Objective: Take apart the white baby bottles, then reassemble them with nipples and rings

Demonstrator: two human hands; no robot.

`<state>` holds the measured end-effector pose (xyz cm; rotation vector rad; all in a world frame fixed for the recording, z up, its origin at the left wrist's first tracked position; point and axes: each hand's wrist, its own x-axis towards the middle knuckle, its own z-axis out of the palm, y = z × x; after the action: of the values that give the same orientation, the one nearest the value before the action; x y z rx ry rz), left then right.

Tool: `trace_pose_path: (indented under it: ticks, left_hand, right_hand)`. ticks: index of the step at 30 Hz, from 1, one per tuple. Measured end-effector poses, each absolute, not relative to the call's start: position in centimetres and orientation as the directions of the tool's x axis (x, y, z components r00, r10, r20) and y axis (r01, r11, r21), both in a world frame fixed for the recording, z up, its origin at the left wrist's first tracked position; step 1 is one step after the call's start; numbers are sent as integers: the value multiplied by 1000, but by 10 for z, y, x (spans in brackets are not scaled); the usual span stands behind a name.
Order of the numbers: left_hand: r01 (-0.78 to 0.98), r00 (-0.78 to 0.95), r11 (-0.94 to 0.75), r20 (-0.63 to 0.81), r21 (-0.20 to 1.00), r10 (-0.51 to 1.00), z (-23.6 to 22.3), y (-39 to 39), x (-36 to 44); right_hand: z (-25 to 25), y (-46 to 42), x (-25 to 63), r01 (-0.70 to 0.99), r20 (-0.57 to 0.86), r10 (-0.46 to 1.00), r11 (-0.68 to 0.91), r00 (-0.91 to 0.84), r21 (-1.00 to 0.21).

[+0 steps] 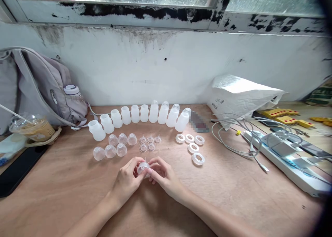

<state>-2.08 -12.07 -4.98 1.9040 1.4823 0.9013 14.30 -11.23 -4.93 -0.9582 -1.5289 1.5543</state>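
Close to the middle of the table, my left hand (127, 176) and my right hand (166, 176) pinch a whitish bottle collar ring (143, 166) from both sides. A thin clear tip pokes up behind it, probably a nipple, though fingers hide most of it. Just beyond lie several clear silicone nipples (150, 147). Several domed clear caps (110, 151) sit to their left, and loose collar rings (198, 159) lie to the right. Behind them, translucent baby bottles (135, 114) stand in a curved row; those on the right, such as one bottle (182, 120), have domed caps on.
At left are a backpack (44, 81), an iced drink cup (33, 128) and a black phone (20, 171). On the right are a white bag (241, 95), tangled cables (220, 136) and a power strip (285, 164). A wall (129, 64) bounds the back.
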Motion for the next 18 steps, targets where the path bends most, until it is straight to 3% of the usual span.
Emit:
trace_pose_path:
  ticks: [7,14,16,18]
  left_hand:
    - [609,150,-213,153,764,977,-49,-122,-21]
    - [431,249,-261,164,864,955,-38,-123,-19]
    - [469,287,-361,247,806,925,-40,-125,-20]
    - [573,295,-482,382,662,876,-44,-125,-20]
  right_hand:
    - [-47,-113,142,105,81,881,146,-466,-984]
    - [-56,-103,143,59,100,933,128,-347,-990]
    - [-59,-101,143,19,75,940,86,-334,-996]
    - [-60,-100,142,16,78,942,88,-327,-996]
